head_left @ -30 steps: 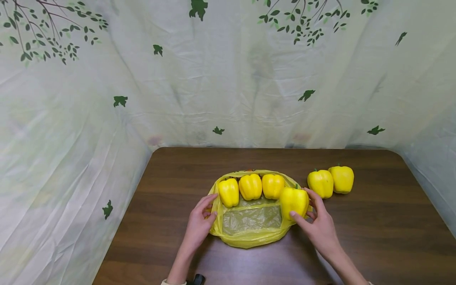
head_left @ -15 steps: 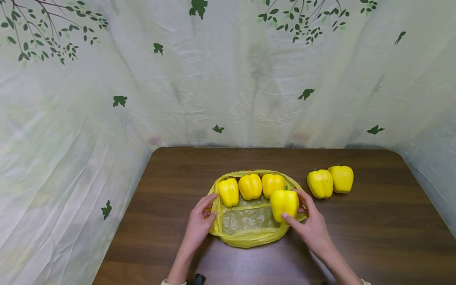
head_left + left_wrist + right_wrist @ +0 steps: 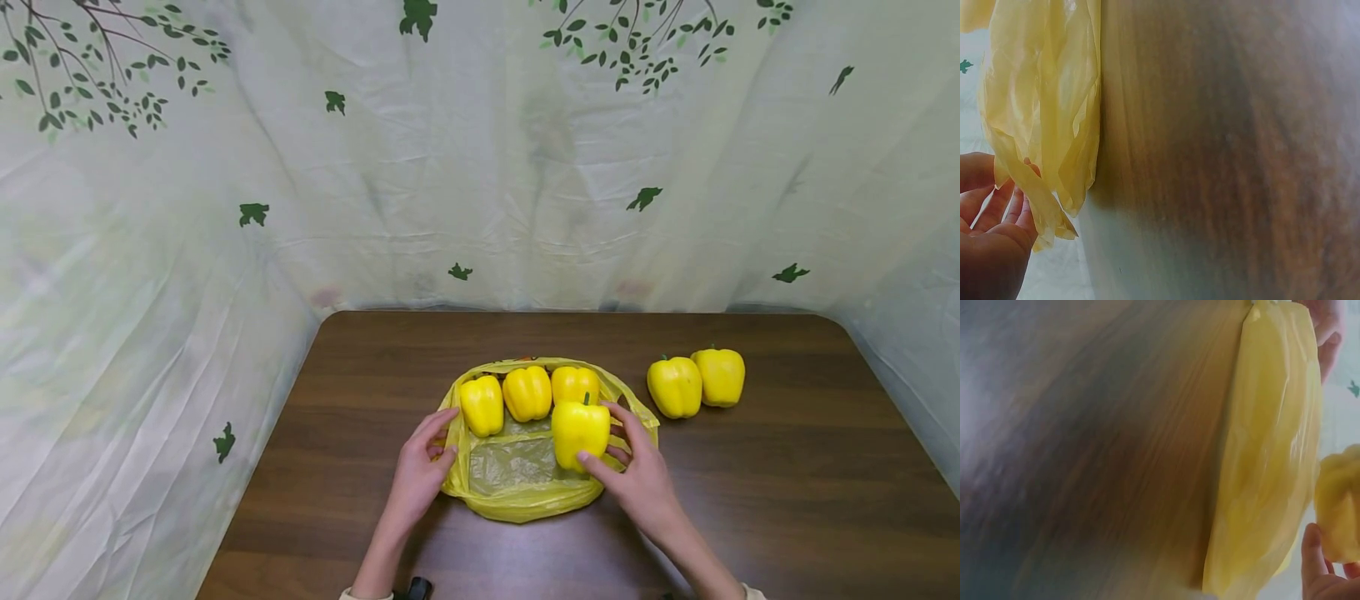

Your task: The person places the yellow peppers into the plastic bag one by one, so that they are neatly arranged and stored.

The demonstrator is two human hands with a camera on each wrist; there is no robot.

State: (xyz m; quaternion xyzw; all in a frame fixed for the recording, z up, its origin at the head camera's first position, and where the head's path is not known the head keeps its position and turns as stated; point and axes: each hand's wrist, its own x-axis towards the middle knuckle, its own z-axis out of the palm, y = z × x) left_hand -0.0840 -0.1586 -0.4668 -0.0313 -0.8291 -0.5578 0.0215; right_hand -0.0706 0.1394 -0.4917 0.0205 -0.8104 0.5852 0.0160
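A yellow plastic bag [image 3: 517, 507] lies with its mouth spread wide, and three yellow bell peppers stand in a row along its far side, among them the left one [image 3: 482, 406]. My right hand [image 3: 643, 483] grips another yellow bell pepper [image 3: 579, 435] over the bag's right half, thumb on its near side, stem up. That pepper partly covers the rightmost one in the row. At the bag's left rim my left hand [image 3: 422, 467] holds the plastic; the left wrist view shows its fingers [image 3: 997, 206] curled at a loose fold of the bag.
Two more yellow bell peppers, a nearer one [image 3: 674, 387] and a farther one [image 3: 718, 377], stand side by side to the right of the bag. A brown wooden table [image 3: 795, 483] carries everything. A pale curtain [image 3: 487, 167] with leaf prints hangs behind it.
My right hand has moved left with the bell pepper, from the bag's right rim to over its inside. The left hand has stayed at the left rim.
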